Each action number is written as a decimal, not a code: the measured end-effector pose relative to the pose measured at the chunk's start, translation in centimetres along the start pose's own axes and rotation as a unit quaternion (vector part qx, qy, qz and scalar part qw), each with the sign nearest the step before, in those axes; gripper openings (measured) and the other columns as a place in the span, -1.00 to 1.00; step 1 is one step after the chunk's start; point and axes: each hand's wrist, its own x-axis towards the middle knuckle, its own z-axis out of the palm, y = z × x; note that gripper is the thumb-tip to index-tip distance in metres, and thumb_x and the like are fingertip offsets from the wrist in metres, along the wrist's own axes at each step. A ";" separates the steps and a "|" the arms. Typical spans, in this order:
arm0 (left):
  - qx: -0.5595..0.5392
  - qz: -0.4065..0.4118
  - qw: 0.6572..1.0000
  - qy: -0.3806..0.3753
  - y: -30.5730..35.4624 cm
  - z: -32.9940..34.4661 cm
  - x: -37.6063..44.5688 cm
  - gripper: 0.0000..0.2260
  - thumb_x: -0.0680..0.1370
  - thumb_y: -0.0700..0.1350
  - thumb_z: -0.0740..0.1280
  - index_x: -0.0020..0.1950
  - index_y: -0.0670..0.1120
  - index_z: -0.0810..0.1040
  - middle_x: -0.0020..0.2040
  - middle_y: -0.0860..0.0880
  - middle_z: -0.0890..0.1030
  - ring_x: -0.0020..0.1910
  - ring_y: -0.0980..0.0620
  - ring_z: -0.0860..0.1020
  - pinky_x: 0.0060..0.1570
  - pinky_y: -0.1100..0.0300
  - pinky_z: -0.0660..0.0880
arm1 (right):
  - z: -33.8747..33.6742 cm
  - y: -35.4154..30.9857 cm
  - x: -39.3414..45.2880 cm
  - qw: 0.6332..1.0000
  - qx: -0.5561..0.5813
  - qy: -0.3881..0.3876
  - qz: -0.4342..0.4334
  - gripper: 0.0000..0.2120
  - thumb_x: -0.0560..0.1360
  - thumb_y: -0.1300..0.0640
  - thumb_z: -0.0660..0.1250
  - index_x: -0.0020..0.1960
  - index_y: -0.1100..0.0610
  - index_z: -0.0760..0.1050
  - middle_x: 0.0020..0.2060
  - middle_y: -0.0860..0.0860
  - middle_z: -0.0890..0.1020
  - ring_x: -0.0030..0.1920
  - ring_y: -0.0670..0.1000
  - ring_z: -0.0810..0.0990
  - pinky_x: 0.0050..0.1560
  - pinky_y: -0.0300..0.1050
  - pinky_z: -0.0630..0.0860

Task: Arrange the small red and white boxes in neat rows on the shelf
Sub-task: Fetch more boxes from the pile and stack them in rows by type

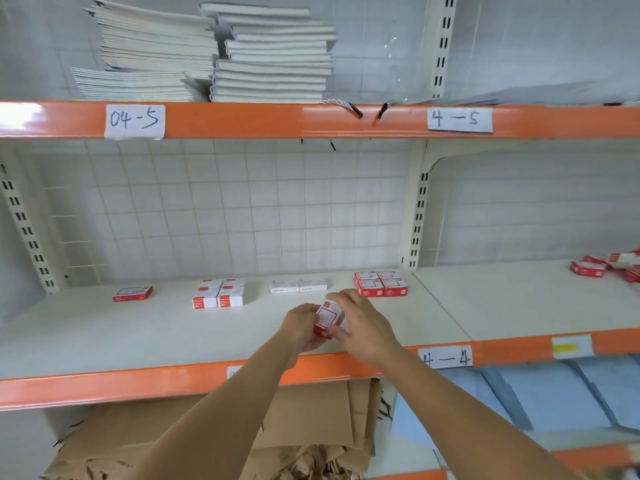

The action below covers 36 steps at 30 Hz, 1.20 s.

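We've got both hands out over the middle shelf point(145, 337), near its orange front edge. Left hand point(300, 329) grips a small red & white box point(328, 319) from the left side, fingers curled round it; box is tilted, lifted just off the shelf surface. Right hand point(363, 327) is at the box's right side, thumb touching its lower corner, the other fingers fairly straight & spread over the top of it, not clamped on.

Behind the hands, toward the back of the shelf, L to R: a single red box point(133, 293) lying flat, well apart from the rest; a white-fronted group point(219, 293) stacked two high & two wide; two flat white boxes point(298, 285) side by side; then a red-edged block point(380, 283) of four, tight together, just beside the upright post point(417, 216). Gaps between groups are uneven.

On the next shelf bay to the right, a loose heap of red boxes point(604, 266) at the far edge, partly cut off.

Top shelf carries two stacks of white notebooks point(211, 53); paper labels point(135, 120) on the orange rail read "04-5" & "4-5". Below, brown paper point(214, 434) & blue sheets point(540, 400).
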 end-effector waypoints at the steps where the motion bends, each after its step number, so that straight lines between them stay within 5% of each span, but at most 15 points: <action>1: 0.032 0.004 0.999 -0.001 0.1 1.0 0.3 -0.72 0.58 -0.35 0.05 0.05 -0.14 0.52 -0.20 -0.12 0.58 -0.33 0.00 0.52 -0.30 0.25 0.49 | -0.5 0.9 0.0 1.000 0.008 -0.023 -0.001 -0.44 0.53 0.01 0.30 0.47 0.00 0.20 0.41 -0.09 0.24 0.36 -0.02 0.28 0.17 -0.08 0.43; 5: 0.083 0.005 0.997 -0.001 0.3 5.2 2.0 -0.68 0.57 -0.37 0.04 0.09 -0.17 0.55 -0.27 -0.09 0.54 -0.40 0.06 0.46 -0.53 0.36 0.39 | -2.1 5.2 -0.1 0.995 0.012 -0.099 0.020 -0.34 0.51 0.06 0.31 0.51 -0.05 0.09 0.50 -0.10 0.13 0.46 -0.01 0.13 0.33 -0.03 0.29; 9: 0.086 -0.002 0.996 0.006 0.0 8.6 3.5 -0.75 0.61 -0.32 0.08 0.10 -0.19 0.54 -0.22 -0.09 0.54 -0.34 0.08 0.48 -0.57 0.41 0.39 | -3.1 9.3 0.1 0.995 -0.013 -0.096 0.028 -0.51 0.51 0.21 0.27 0.42 0.04 0.29 0.34 0.01 0.42 0.30 0.04 0.40 0.21 -0.07 0.39; 14: 0.077 0.026 0.994 0.070 -0.7 10.6 5.2 -0.81 0.60 -0.22 0.24 0.20 -0.20 0.46 0.02 -0.17 0.55 -0.21 0.01 0.51 -0.36 0.30 0.49 | -3.0 12.4 0.5 0.996 0.018 -0.060 0.059 -0.63 0.51 0.17 0.31 0.30 0.06 0.38 0.21 0.00 0.50 0.18 0.02 0.48 0.08 -0.14 0.41; 19: 0.161 0.069 0.982 0.066 -1.2 11.0 6.6 -0.67 0.44 -0.24 0.45 0.16 -0.14 0.48 0.03 -0.09 0.57 -0.04 -0.02 0.53 -0.02 0.15 0.48 | -2.3 13.6 1.3 0.997 0.020 -0.028 0.075 -0.66 0.52 0.19 0.28 0.28 0.06 0.37 0.20 0.00 0.48 0.16 0.03 0.48 0.07 -0.12 0.45; 36: 0.299 0.126 0.937 0.127 -2.2 10.4 11.7 -0.75 0.51 -0.21 0.32 0.17 -0.04 0.52 0.03 0.03 0.61 -0.04 0.04 0.56 -0.01 0.16 0.53 | 0.1 14.5 4.5 0.991 -0.062 0.005 0.121 -0.75 0.53 0.01 0.29 0.14 0.08 0.36 -0.02 0.00 0.61 -0.06 0.02 0.59 -0.25 -0.18 0.33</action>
